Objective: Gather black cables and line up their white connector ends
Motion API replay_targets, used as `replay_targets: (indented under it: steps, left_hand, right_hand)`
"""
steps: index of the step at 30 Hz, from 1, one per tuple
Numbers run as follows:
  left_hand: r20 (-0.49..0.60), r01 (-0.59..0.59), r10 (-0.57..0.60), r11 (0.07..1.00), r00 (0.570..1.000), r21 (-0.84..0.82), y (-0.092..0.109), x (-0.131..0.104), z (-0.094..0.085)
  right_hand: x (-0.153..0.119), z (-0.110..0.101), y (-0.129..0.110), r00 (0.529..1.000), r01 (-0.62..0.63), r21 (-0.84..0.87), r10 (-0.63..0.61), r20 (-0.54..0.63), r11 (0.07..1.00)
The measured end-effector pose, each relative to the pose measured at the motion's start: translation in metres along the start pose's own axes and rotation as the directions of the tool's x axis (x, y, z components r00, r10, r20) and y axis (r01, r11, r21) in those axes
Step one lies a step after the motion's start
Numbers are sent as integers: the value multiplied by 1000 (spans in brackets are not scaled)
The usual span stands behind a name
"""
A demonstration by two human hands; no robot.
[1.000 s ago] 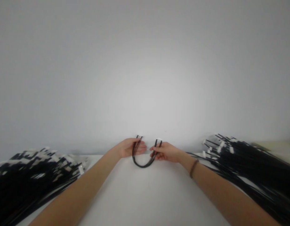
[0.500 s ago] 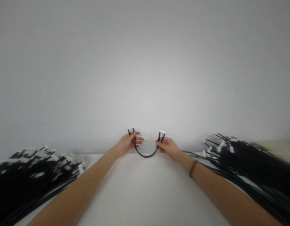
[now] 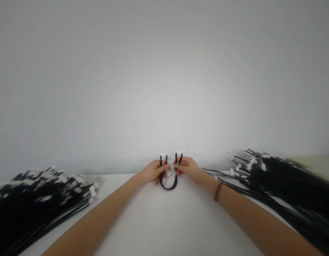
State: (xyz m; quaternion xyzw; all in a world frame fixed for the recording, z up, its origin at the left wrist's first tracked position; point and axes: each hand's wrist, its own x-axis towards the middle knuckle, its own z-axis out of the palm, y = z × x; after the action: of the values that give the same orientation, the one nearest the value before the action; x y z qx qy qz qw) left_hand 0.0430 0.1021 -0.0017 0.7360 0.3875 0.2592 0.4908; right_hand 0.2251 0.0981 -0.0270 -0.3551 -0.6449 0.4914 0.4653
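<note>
A short bundle of black wires (image 3: 169, 185) with white connectors at both ends hangs in a narrow U between my hands, above the far part of the white table (image 3: 166, 220). My left hand (image 3: 153, 170) pinches the left end just below its connector. My right hand (image 3: 187, 167) pinches the right end the same way. The two ends stand upright and close together, with the loop drooping below my fingers.
A large heap of black wire bundles with white connectors (image 3: 33, 199) lies on the table at the left. A similar heap (image 3: 281, 185) lies at the right. A plain pale wall (image 3: 164, 81) rises behind the table.
My hands have come together, so the wide, shallow curve of the wire bundle has narrowed into a tight U. Both hands have dropped slightly.
</note>
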Motion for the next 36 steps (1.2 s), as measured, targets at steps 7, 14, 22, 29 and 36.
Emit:
replay_targets:
  steps: [7, 14, 22, 29, 36]
  left_hand:
    - [-35, -39, 41, 997, 999, 65, -2, -1, 4]
    - [-28, -59, 61, 996, 998, 63, -4, 0, 3]
    - [-27, -43, 45, 997, 999, 72, -3, 0, 3]
    - [-31, -47, 49, 997, 998, 66, -5, 2, 3]
    - [-41, -47, 50, 997, 998, 58, -4, 2, 4]
  right_hand:
    - [-4, 4, -2, 998, 12, -40, -9, 65, 999]
    - [-4, 3, -3, 997, 20, -50, -16, 77, 999]
    - [-5, 5, -5, 997, 0, -48, 4, 76, 999]
    - [-4, 6, -3, 999, -5, -69, 8, 48, 998]
    - [-6, 7, -8, 999, -8, -96, 13, 51, 995]
